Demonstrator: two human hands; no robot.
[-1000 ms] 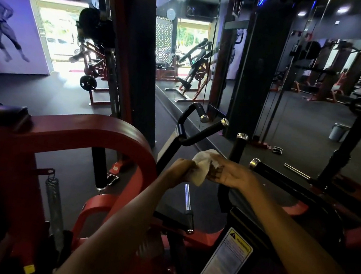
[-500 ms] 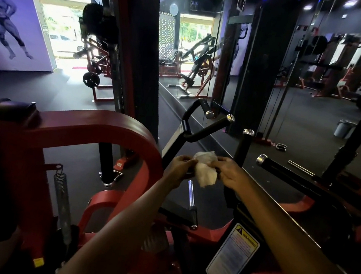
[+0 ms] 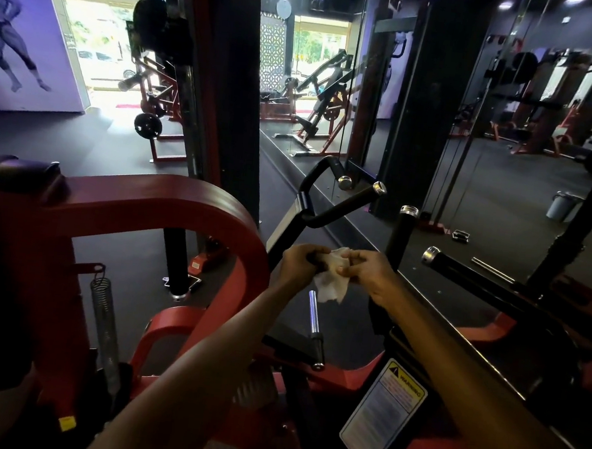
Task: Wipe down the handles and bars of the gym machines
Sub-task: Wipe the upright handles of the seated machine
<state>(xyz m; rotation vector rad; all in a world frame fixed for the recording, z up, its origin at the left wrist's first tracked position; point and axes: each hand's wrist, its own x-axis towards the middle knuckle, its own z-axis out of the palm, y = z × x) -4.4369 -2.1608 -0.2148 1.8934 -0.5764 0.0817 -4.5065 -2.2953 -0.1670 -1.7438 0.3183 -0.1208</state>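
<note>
holding white wipe (image 3: 332, 282) pinched between left hand (image 3: 297, 263) and right hand (image 3: 368, 273); loose pinch risks dropping it before reaching black handle (image 3: 340, 209).

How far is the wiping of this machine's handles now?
Nothing visibly shows a wiped handle. In hand: the left hand and right hand both hold the white cloth, off any bar. Left: the forked black handle and upright grip.
</note>
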